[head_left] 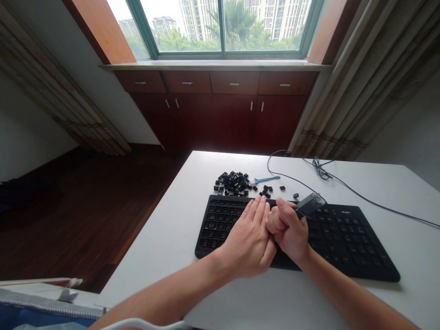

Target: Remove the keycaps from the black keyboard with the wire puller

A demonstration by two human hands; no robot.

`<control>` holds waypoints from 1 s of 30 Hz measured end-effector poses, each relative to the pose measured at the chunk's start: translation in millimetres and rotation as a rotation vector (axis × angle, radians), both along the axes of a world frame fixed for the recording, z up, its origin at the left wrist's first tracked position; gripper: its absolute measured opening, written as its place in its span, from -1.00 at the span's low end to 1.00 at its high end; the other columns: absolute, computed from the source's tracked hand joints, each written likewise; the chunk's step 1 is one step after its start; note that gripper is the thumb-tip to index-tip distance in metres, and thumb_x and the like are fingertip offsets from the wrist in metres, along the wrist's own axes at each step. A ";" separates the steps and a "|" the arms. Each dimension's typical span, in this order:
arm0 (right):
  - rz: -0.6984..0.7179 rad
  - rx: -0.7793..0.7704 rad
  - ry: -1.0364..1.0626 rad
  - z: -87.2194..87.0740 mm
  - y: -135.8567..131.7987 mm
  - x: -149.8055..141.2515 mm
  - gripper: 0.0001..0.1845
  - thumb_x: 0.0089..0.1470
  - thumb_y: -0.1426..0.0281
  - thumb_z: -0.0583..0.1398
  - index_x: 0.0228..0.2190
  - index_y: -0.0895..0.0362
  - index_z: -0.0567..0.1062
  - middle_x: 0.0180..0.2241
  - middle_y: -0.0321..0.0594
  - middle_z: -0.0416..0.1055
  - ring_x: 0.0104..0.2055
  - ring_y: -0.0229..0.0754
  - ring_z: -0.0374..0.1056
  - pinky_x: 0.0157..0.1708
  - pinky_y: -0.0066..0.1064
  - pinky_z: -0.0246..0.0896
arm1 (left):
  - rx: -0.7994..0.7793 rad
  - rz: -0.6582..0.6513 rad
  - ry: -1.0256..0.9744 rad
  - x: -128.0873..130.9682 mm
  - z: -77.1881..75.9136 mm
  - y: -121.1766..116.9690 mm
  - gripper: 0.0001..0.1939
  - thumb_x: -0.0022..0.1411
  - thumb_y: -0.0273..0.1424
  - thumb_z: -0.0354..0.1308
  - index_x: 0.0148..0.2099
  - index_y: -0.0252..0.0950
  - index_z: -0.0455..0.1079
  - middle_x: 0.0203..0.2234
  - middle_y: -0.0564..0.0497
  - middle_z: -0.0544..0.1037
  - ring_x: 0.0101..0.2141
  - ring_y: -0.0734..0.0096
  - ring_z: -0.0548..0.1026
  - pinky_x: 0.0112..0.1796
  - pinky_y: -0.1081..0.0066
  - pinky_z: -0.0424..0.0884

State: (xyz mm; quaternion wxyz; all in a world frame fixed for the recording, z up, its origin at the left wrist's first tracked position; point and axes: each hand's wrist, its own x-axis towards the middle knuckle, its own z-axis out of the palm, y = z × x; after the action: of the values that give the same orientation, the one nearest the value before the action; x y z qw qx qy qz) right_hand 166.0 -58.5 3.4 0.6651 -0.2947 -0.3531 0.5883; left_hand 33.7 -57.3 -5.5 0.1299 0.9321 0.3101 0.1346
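A black keyboard (350, 238) lies on the white table, its left part showing bare key sockets without caps and its right part still capped. Over the middle of it my left hand (249, 238) rests with the fingers stretched out together. Against its side, my right hand (288, 229) is closed around a dark, flat tool with a shiny wiry end (310, 204), which sticks out to the upper right; its exact kind is unclear. Both hands hide the keys beneath them. Just behind the keyboard sits a heap of loose black keycaps (235, 182).
A blue brush (266, 179) with white bristles lies beside the heap, and several single keycaps (282, 188) are scattered to its right. The keyboard's cable (364, 197) runs across the white table (154, 243), with a tied bundle at the back. Dark red cabinets (223, 119) stand beyond.
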 end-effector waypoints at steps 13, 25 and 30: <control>0.027 0.038 0.057 8.4 0.0 3.4 -0.33 0.21 0.20 0.24 -0.72 0.10 -0.01 -0.76 -0.46 -0.15 -0.72 -0.40 -0.25 -0.71 -0.40 -0.29 | -0.013 0.009 -0.026 1.9 -1.5 -1.2 -0.30 0.43 -0.31 -0.12 0.46 -0.63 -0.12 0.43 -0.44 -0.02 0.44 -0.13 -0.17 0.39 -0.12 -0.06; 0.014 0.018 -0.033 22.1 6.8 29.4 -0.40 0.16 0.27 0.29 -0.72 0.10 0.08 -0.75 -0.46 -0.07 -0.69 -0.39 -0.18 -0.65 -0.38 -0.23 | 0.030 -0.147 -0.106 -18.7 23.0 28.7 -0.42 0.28 -0.03 0.20 0.16 -0.33 0.40 0.17 -0.22 0.45 0.20 -0.03 0.37 0.24 0.05 0.29; 0.017 -0.057 -0.046 12.1 13.8 31.7 -0.46 0.20 0.31 0.27 -0.68 0.08 0.14 -0.73 -0.46 -0.03 -0.68 -0.37 -0.16 -0.63 -0.36 -0.25 | 0.074 -0.324 -0.087 -26.0 25.5 41.6 -0.67 0.41 -0.11 0.14 -0.09 -0.25 0.54 -0.16 -0.08 0.59 -0.13 0.22 0.50 -0.04 0.21 0.42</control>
State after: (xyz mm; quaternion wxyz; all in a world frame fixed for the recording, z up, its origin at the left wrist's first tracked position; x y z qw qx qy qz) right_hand 197.7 -44.6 15.5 0.6431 -0.3238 -0.3539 0.5969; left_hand 7.7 -15.7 20.0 0.1290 0.9673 0.1446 0.1634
